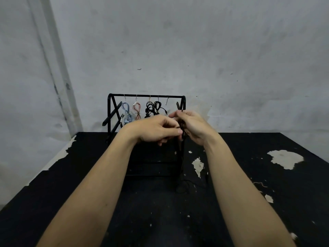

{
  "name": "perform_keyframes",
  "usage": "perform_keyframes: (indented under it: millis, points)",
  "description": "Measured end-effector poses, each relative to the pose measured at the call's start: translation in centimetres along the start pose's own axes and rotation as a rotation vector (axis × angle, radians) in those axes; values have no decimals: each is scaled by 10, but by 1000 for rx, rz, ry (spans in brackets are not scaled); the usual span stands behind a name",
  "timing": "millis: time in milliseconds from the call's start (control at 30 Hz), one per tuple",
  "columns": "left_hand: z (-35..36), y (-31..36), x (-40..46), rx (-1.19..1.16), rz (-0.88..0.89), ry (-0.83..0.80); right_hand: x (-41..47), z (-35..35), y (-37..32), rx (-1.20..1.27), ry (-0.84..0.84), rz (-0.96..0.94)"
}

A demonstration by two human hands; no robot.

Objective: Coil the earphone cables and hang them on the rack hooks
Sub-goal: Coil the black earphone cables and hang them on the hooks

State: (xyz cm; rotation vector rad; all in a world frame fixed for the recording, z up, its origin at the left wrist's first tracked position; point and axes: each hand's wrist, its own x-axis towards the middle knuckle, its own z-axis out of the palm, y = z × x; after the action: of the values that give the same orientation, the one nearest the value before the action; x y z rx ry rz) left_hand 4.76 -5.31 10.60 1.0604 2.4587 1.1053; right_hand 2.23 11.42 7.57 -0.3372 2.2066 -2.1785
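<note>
The black earphone cable (182, 128) sits between both hands as a small bundle with its long axis roughly vertical; a loose length hangs straight down from the fingers toward the black table (71, 184) and ends in a slack loop lying there. The left hand (153, 130) has its fingers curled, with the fingertips pinching the bundle from the left. The right hand (191, 125) has its fingers curled round the bundle from the right, thumb uppermost. Behind the fingers stands the black rack (146, 95). Its hooks carry, from left to right, a blue cable coil (126, 111), a pink cable coil (137, 111) and two black cable coils (153, 107). One bare hook (167, 101) hangs just above the right thumb.
</note>
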Motion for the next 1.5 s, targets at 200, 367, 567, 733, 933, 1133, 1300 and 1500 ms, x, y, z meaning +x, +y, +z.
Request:
perform_keyframes:
  millis: [200, 367, 567, 733, 933, 1133, 1300, 1500]
  points:
    - [-19, -3, 2, 43, 67, 288, -12, 1, 1, -84, -206, 67]
    - [-17, -21, 17, -54, 161, 421, -22, 1, -8, 59, -485, 154]
    - [12, -37, 30, -511, 206, 402, -26, 2, -24, 314, -491, -53]
    - [37, -49, 36, -456, 86, 324, -23, 0, -39, 366, -372, -95]
    - [62, -44, 30, -349, -27, -44, -13, 1, -43, 425, -155, -113]
    - [44, -25, 18, -61, -14, -212, -2, -8, -27, 372, -1, -116]
    - [16, -10, 5, -29, 31, -152, 0, -13, -14, 224, 48, -88]
    - [1, 6, -9, -293, 98, -81, 4, -15, -9, 147, 168, -56]
